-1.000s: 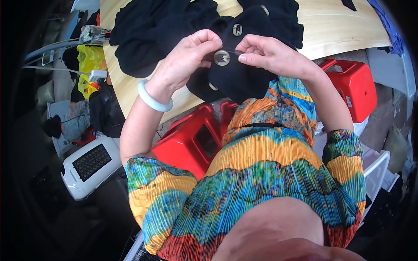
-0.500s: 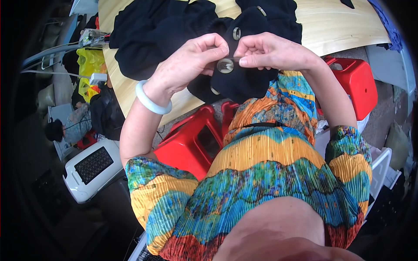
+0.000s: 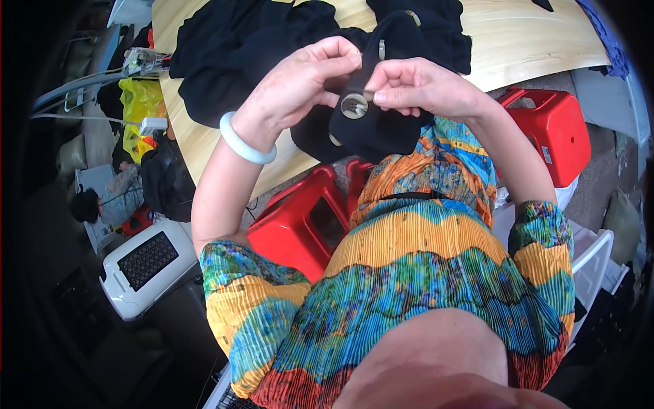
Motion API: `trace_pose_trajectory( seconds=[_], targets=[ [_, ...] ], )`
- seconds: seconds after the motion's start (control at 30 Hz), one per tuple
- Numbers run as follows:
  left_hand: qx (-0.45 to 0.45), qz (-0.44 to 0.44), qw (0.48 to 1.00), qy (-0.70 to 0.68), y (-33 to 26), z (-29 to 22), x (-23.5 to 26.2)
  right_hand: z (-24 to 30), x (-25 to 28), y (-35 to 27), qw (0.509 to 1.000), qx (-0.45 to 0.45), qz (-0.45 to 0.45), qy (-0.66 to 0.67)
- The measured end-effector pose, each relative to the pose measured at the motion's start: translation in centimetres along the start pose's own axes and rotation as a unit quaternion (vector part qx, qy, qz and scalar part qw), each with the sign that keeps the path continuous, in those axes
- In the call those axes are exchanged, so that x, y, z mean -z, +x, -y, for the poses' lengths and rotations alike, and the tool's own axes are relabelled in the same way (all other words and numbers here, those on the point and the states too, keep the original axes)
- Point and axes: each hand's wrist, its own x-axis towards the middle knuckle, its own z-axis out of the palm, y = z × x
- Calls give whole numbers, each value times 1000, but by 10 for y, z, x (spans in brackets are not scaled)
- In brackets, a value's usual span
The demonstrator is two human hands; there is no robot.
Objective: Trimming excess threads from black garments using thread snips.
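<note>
Left hand (image 3: 300,88) pinches the black cloth (image 3: 381,129); right hand (image 3: 415,85) pinches the button (image 3: 354,105) between them; best keep the cloth taut, button flat.

Small garment workroom or home sewing corner: pale wooden surface (image 3: 538,41) heaped with black fabric garments bearing large round metal buttons (image 3: 286,48). Red plastic stools (image 3: 293,225) stand below, beside a white plastic crate (image 3: 593,252). Floor at left cluttered with a white boxy appliance with dark grille (image 3: 146,262), yellow plastic bag (image 3: 139,109) and cables.
</note>
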Motion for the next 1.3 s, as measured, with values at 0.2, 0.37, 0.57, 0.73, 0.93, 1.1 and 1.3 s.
trace_pose_trajectory(
  seconds=[0.2, 0.37, 0.57, 0.73, 0.93, 1.1, 1.3],
  targets=[
    [-26, -60, 992, -110, 22, 19, 2, -20, -39, 6, 942, 192, -257, -102],
    [-75, -50, 987, -134, 20, 31, 16, -21, -39, 22, 946, 192, -261, -23],
    [-163, -259, 952, -10, -15, 60, 8, -26, -15, 15, 879, 251, -311, -258],
    [-117, -224, 966, 45, -36, 89, -6, -28, -6, 24, 877, 235, -221, -356],
    [-167, -99, 978, -69, -38, 47, -7, -14, -5, 28, 938, 240, -85, -236],
    [-219, -65, 971, -68, -17, 9, -9, 22, 33, 11, 912, 270, -261, -163],
    [-163, 34, 964, -208, -1, 29, -9, 80, 34, -8, 769, 220, -441, -408]
  ],
)
